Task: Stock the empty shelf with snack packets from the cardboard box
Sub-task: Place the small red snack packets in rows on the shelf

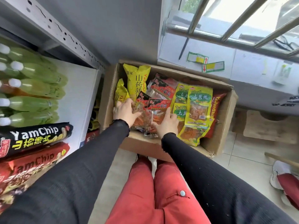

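Observation:
An open cardboard box [224, 120] stands on the floor ahead of me, full of snack packets. Inside lie yellow yam chip bags [136, 81], red-topped clear packets [159, 105] and yellow-green potato strip packets [199, 105]. My left hand [124, 111] reaches into the box's left side, its fingers curled over a red-topped clear packet. My right hand [166, 123] rests on the neighbouring red-topped packet, thumb and fingers around its lower edge. The white shelf [84, 88] stands to the left.
On the shelf lie green drink bottles [37, 88] and black and red YamChip bags [32, 138]. A grey counter [242, 68] with labels and a barred window rise behind the box. A wooden stool [268, 125] and another person's shoe [278, 175] are on the right.

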Demonstrator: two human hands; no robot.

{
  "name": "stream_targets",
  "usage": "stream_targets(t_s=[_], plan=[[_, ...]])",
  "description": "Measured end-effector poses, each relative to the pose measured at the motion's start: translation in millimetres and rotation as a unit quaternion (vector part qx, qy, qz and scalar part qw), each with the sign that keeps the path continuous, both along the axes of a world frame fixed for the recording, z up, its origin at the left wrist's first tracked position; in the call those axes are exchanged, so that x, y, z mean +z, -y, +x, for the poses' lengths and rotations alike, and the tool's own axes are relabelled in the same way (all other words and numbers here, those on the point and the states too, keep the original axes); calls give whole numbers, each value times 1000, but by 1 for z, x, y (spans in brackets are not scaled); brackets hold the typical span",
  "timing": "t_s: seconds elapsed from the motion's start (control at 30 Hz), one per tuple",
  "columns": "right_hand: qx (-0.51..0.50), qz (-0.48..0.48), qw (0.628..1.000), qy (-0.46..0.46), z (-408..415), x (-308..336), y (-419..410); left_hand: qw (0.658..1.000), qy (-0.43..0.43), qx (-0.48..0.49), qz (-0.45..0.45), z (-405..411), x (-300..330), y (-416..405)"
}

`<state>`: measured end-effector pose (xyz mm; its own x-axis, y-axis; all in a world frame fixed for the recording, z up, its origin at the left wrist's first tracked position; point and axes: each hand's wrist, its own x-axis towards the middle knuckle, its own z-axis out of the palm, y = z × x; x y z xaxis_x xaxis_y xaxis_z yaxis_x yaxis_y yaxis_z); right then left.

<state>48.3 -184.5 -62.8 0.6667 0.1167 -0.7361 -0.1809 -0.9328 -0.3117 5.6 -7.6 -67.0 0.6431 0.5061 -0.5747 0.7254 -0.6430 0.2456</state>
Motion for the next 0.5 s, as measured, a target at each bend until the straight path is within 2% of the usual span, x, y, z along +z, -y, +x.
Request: stream_targets(t_s=[0.23,0.33,0.43,0.5], plan=[[-1,-30,999,27,8,-16,1,1000,3,6,-9,-11,-10,-2],[-45,-8,999,28,8,-23,6,999,-8,12,-39,-13,-8,-1],[-117,32,993,13,9,-27,12,994,-21,73,-73,-15,-9,-3],[-149,49,987,-14,10,-30,16,992,4,88,-92,-14,-9,-3]])
